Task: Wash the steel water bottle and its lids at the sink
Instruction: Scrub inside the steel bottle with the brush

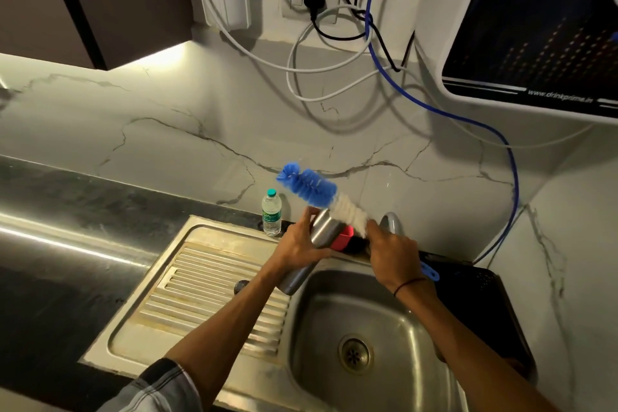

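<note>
Two hands work at frame centre — left hand (301,242) wraps the steel bottle (312,252), tilted over the sink (384,338); right hand (389,256) grips the brush (321,197). Wet steel likely slips — hold mid-body.

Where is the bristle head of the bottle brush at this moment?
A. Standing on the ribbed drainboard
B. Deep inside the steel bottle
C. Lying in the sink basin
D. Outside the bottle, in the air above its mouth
D: the blue and white bristles of the bottle brush show in full above the mouth of the steel bottle, which the left hand grips while the right hand holds the handle.
</note>
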